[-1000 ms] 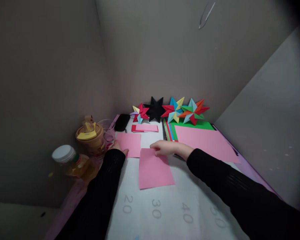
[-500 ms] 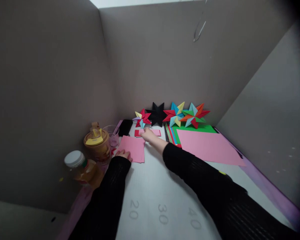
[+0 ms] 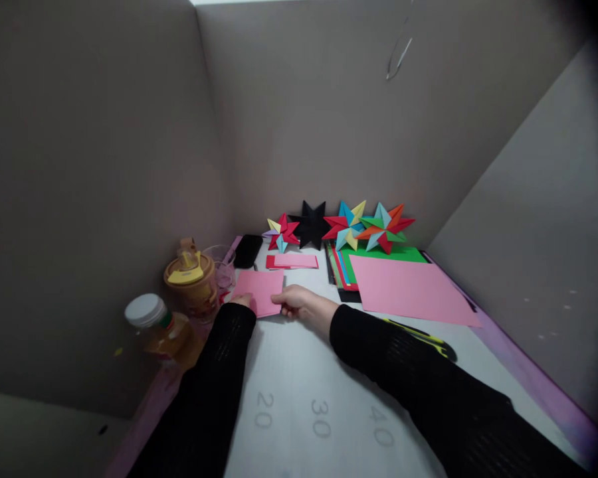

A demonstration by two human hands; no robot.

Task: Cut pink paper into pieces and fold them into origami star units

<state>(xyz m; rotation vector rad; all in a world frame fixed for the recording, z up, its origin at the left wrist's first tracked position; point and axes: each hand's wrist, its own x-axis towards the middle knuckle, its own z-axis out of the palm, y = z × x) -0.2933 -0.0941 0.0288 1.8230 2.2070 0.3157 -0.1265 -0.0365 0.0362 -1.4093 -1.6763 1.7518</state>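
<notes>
Pink square sheets [image 3: 265,289] lie stacked at the left of the white mat [image 3: 299,372]. My right hand [image 3: 293,301] pinches their right edge between thumb and curled fingers. At their lower left edge is my left hand [image 3: 243,301], its thumb on top and its other fingers mostly hidden; it grips the sheets too. Just beyond them, pink strips [image 3: 296,260] rest on a red strip [image 3: 270,263], touched by neither hand.
Folded paper stars [image 3: 347,227] lean on the back wall. A large pink sheet [image 3: 413,289] covers coloured papers at right, near a yellow-black cutter [image 3: 428,337]. At left stand a bottle [image 3: 172,335], a lidded cup [image 3: 194,285], a clear cup [image 3: 223,265] and a black phone [image 3: 249,251].
My right hand has come back from the pink strips to the right edge of the pink squares and closed on it. The cutter, earlier mostly under my right sleeve, shows more.
</notes>
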